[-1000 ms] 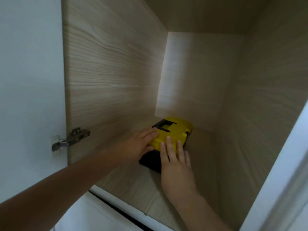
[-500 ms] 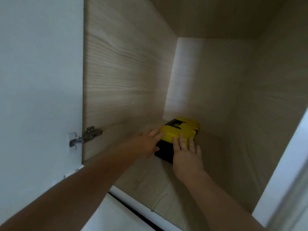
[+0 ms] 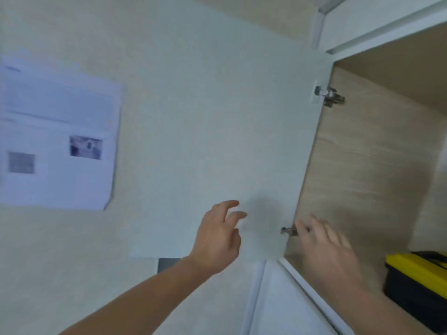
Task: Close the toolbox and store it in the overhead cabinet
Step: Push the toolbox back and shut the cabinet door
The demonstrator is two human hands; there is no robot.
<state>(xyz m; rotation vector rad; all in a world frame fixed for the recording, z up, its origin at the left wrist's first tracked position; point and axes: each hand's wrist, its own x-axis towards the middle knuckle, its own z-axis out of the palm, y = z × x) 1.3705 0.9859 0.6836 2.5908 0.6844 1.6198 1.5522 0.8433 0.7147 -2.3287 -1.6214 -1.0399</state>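
Pale wall (image 3: 169, 56) and a pinned paper sheet (image 3: 58, 131) are seen behind the swung-open cabinet door (image 3: 217, 141), toward which the left hand (image 3: 217, 240) is spread empty, while the right hand (image 3: 326, 250), blurred, loosely open and empty, is at the cabinet (image 3: 362, 165) mouth, the toolbox (image 3: 416, 281) is shelved shut, and swinging the door closed is judged next.

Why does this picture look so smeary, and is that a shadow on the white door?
Head view: motion blur smears the whole frame, worst on the right hand and the papers on the wall, whose print is unreadable. Head view: a soft grey shadow lies on the cabinet door just right of the left hand. Head view: the wide lens bends the door's edges; the toolbox is cut off at the frame's right edge.
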